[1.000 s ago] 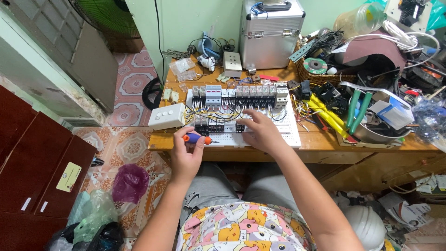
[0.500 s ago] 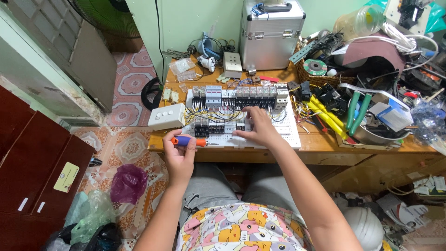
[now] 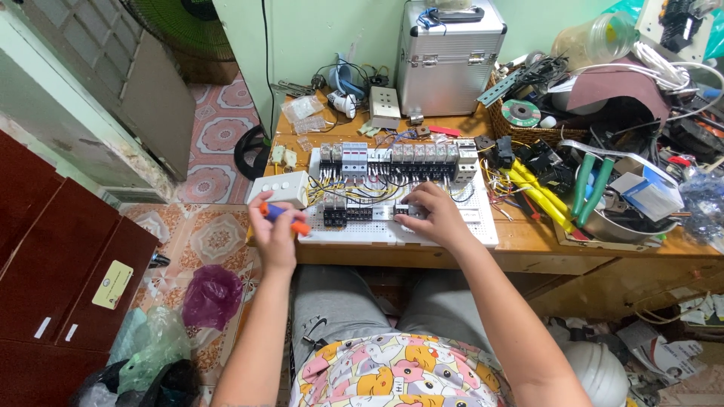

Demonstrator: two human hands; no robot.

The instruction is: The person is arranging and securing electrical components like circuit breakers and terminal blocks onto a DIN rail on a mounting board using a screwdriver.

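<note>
A wooden workbench [image 3: 528, 241] filled mid-frame, carrying a white perforated wiring board [image 3: 392, 226], a white switch box [image 3: 283, 187], a silver case [image 3: 451, 64] up top and green-handled pliers [image 3: 592, 181] right.

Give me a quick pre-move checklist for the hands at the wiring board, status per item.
1. Left hand has the orange and blue screwdriver gripped: ok.
2. Right hand rests on the white wiring board, fingers at the lower row of components: ok.
3. Screwdriver tip seated on a terminal: not ok, the tool is off the board's left edge.
4. Board lies flat on the wooden table: ok.
5. Wires clear of the right hand: cannot tell, the hand covers them.
6. Yellow-handled pliers apart from both hands: ok.
</note>
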